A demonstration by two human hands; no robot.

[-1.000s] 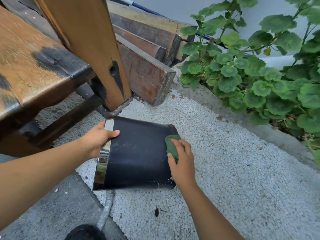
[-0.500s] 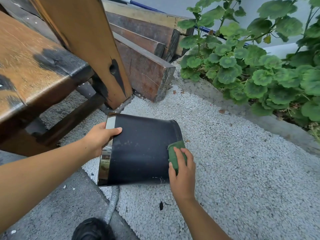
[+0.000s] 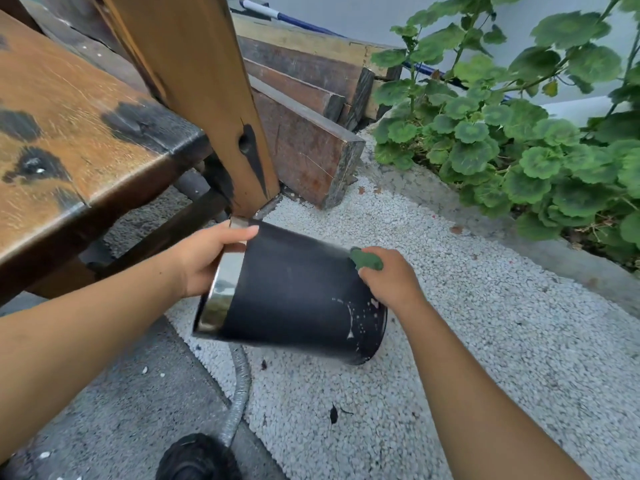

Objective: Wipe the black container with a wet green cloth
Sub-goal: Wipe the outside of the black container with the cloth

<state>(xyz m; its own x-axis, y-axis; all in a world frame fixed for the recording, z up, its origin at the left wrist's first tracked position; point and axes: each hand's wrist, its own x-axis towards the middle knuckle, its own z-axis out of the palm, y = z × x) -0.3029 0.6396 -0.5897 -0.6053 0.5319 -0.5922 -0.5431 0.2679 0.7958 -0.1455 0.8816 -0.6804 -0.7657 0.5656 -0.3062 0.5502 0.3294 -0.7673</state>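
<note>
Ground is pale fine gravel, rough and grainy, meeting a darker smooth concrete strip at lower left. A worn wooden bench fills the upper left – orange-brown grain w/ black blotches, cut off by the frame edge; its slanted leg comes down to the gravel just behind the container. Stacked timber planks, reddish-brown w/ weathered ends, lie behind that. Round-leaved green plants crowd the upper right, partly cut off.

The black container is a tapered bucket shape, matte black wall w/ pale specks and scuffs near its base, and a shiny chrome band round the rim. It lies tilted on its side over the gravel: long axis runs left to right, mouth to the left toward the bench, base to the lower right – base edge at or close to the gravel, contact hard to make out. Interior not visible.

Left hand is clamped on the rim, thumb on top over the chrome band, fingers hidden behind the rim. Right hand is closed round the green cloth, bunched and pressed at the container's upper base edge; most of the cloth is hidden in the fist.

A grey ribbed hose curves out from under the container toward a blurry black round thing at the bottom edge, unidentifiable.
</note>
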